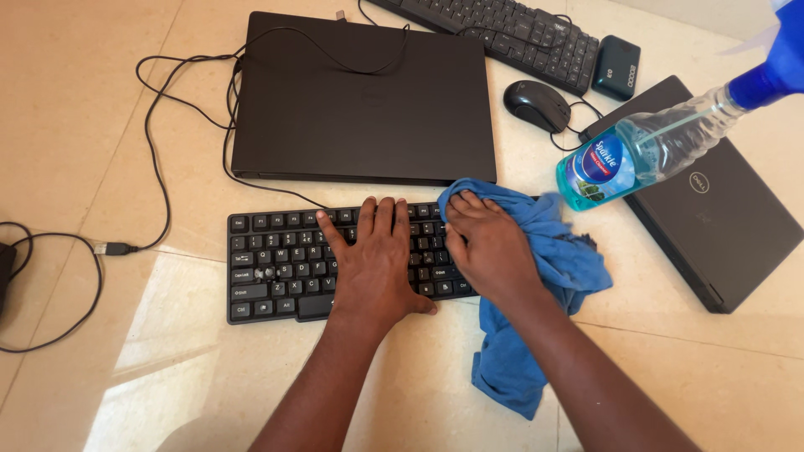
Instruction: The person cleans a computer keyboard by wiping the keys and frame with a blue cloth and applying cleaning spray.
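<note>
Two bare forearms, hands uncovered (no sleeves, rings or watch showing).

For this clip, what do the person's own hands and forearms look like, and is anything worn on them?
Both are bare. The left hand and right hand carry no gloves, rings, watch or bands, and both forearms show uncovered down to the bottom edge of the picture, with no sleeve in view. No markings or cables on either.

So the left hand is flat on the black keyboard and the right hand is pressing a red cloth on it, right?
Not quite: the cloth is blue, not red. The head view shows the left hand flat on the black keyboard and the right hand pressing the cloth.
</note>
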